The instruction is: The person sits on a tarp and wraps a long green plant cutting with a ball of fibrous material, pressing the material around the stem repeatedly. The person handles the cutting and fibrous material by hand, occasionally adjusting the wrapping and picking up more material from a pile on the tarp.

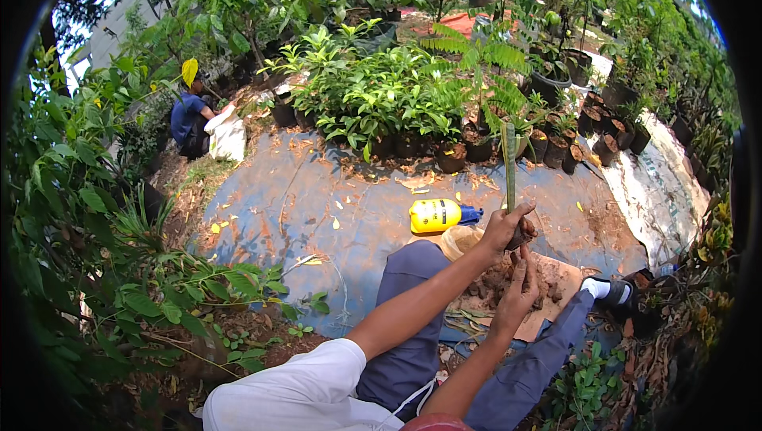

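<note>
My left hand (506, 228) is closed around the lower part of an upright, long-leaved plant (509, 163), with a dark soil clump or small pot at its base. My right hand (524, 285) is just below, its fingertips raised to the underside of that base; whether they pinch anything cannot be told. Beneath the hands lies loose brown soil (550, 288) on a flat, light brown board or sheet (539, 324) between my legs. A pale bag or bowl (461, 240) stands beside my knee, partly hidden by my left forearm.
A yellow bottle with a blue top (436, 215) lies on the blue tarp (351, 193). Potted plants (381, 97) line its far edge. A white sack sheet (655, 193) lies at right. Another person (190, 115) crouches at far left by a white sack (227, 134). Leafy branches reach in from the left.
</note>
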{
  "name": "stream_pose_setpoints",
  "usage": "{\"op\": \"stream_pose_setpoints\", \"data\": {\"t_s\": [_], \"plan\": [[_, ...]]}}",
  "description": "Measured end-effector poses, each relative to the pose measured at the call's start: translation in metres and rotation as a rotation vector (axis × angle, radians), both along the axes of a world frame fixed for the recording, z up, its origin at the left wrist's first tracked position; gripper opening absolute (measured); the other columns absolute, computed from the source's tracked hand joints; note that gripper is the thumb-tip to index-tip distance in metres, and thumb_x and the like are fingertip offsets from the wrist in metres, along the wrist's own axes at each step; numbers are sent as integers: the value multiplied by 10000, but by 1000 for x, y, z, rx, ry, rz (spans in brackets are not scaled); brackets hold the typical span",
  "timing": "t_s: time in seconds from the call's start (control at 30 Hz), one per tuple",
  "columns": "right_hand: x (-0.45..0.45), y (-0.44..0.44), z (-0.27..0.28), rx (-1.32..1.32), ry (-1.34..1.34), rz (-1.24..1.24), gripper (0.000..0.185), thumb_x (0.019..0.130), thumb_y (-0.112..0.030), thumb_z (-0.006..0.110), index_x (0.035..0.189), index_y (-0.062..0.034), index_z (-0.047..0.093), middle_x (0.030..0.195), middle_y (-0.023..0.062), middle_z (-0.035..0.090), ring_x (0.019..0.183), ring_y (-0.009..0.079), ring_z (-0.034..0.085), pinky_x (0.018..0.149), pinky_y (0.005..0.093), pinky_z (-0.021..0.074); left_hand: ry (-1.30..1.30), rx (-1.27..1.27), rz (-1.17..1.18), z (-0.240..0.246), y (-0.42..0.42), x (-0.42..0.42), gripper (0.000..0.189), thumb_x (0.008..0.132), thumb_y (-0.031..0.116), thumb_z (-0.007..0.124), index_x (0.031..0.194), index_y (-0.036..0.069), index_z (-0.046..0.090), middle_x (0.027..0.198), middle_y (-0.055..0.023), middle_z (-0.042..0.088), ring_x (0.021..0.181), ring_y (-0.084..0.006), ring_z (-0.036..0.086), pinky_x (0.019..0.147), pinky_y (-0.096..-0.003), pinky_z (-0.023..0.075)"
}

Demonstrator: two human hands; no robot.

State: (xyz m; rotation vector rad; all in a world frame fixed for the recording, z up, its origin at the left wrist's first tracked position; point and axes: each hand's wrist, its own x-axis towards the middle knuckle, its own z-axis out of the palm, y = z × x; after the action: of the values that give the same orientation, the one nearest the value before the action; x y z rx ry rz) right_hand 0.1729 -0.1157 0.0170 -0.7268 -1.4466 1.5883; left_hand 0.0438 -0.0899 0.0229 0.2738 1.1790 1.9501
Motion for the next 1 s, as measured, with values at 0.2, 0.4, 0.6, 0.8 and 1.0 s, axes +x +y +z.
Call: {"op": "stream_pose_setpoints", "data": {"t_s": [0.2,0.4,0.6,0.8,1.0], "plan": [[3,8,-3,-104,60,-29,417,1009,-262,483,1270,55,551,1261,157,592,1148,240,567,974,354,454,103,-17,75,11,-3,0,425,888,264,657,548,132,439,463,16,402,353,-95,348,361,-266,254],[1,8,-2,-83,81,-28,416,998,-228,502,1305,52,521,1294,157,567,1172,234,548,986,356,445,31,-18,86,6,-3,-4,379,912,279,617,600,124,468,501,15,435,391,-91,373,384,-279,274],[-2,1,8,-5,74,-34,407,971,-136,523,1338,39,501,1324,168,543,1217,222,517,1020,349,412,29,42,-8,-4,7,3,240,942,283,585,909,52,641,787,5,601,674,-99,567,633,-223,444],[6,8,12,62,59,6,376,970,-112,513,1310,48,525,1360,169,522,1204,234,536,1015,344,423,182,13,-48,-1,4,2,204,889,211,671,759,99,560,603,60,472,518,-45,389,495,-240,290],[11,10,11,100,90,87,365,978,-128,527,1285,69,534,1340,168,538,1177,234,557,1025,347,425,-29,156,-51,9,0,8,152,872,180,675,860,74,566,722,-10,561,672,-131,599,669,-280,527]]}}
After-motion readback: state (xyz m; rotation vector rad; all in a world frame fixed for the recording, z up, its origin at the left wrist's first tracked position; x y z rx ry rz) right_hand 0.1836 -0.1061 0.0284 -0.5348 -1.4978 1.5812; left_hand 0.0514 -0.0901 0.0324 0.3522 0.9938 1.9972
